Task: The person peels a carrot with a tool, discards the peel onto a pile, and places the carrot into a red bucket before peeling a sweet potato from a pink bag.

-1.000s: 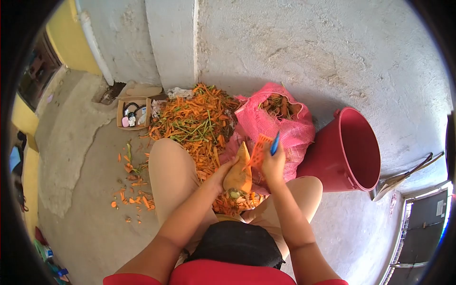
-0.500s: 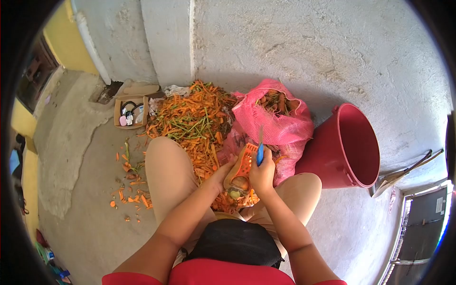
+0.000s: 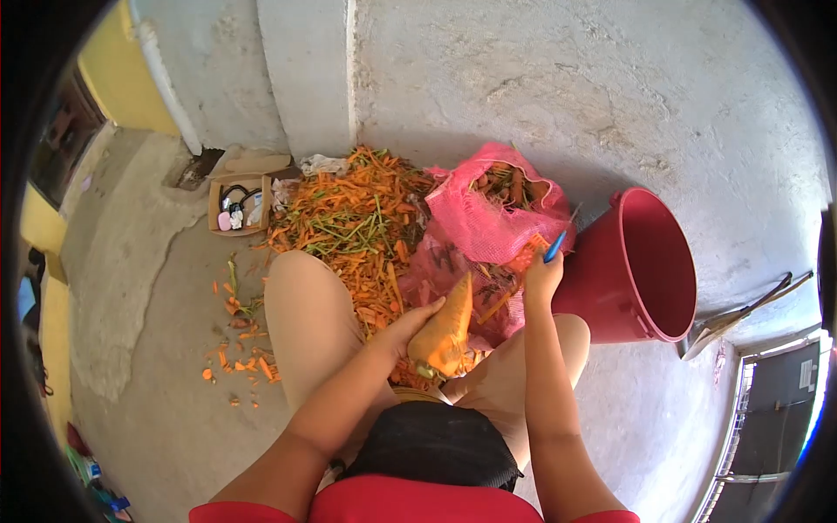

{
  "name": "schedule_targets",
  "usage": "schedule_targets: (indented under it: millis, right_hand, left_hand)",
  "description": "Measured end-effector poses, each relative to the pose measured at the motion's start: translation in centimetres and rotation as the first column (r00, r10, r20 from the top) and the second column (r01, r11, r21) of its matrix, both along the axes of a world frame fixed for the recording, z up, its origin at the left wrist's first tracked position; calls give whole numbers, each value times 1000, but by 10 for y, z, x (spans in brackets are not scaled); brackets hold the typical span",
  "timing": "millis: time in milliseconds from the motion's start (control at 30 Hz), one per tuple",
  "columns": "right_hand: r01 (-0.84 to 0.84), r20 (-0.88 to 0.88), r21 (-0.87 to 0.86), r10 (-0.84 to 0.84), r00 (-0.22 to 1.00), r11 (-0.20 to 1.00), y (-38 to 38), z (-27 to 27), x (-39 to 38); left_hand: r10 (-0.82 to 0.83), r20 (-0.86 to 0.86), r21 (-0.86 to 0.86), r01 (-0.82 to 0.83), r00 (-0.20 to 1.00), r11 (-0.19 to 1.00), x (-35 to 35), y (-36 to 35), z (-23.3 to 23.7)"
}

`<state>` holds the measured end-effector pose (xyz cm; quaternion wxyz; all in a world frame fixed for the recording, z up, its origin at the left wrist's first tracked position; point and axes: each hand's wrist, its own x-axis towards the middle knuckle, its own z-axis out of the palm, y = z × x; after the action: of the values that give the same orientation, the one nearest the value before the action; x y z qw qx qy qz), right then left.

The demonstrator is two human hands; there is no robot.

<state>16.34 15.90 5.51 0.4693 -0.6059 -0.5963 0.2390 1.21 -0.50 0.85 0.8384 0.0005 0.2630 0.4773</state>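
My left hand [image 3: 408,329] is wrapped round the side of a large, thick carrot [image 3: 443,336], its narrow end pointing away from me. My right hand [image 3: 542,277] is closed on a blue-handled knife [image 3: 554,247], its thin blade pointing up and away. An orange tool with holes in it [image 3: 526,254] shows beside the knife, seemingly in the same hand; its lower part is hard to make out. The right hand is apart from the carrot, in front of a pink mesh sack [image 3: 475,205] with carrots in its mouth.
A big heap of carrot peelings and green stalks [image 3: 349,218] lies against the wall, with scraps on the floor to its left. Nearby are a small cardboard box [image 3: 253,220], a tilted dark red bucket [image 3: 602,270] and a dustpan [image 3: 711,331].
My right hand has moved right and away from the carrot, taking the knife and the orange holed tool along. The carrot, still in my left hand, is now uncovered.
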Motion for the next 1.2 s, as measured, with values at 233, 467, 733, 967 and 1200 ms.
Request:
schedule_targets:
  millis: [233, 467, 733, 967, 1200]
  right_hand:
    - [-323, -37, -98, 321, 946, 941, -73, 9, -36]
    - [-335, -78, -129, 327, 942, 933, -88, 19, -50]
    - [-294, 250, -52, 297, 921, 954, -74, 4, -52]
    - [118, 298, 62, -131, 946, 991, 34, -37, -18]
    - [-89, 146, 12, 86, 986, 996, 7, -22, -26]
  left_hand:
    - [229, -326, 17, -237, 917, 971, -6, 18, -15]
    - [178, 27, 24, -178, 984, 984, -8, 11, 2]
    - [-27, -88, 83, 34, 996, 996, -15, 9, -2]
    - [-112, -89, 2, 112, 990, 994, -4, -5, 27]
    - [70, -880, 37, -78, 469, 996, -8, 16, -24]
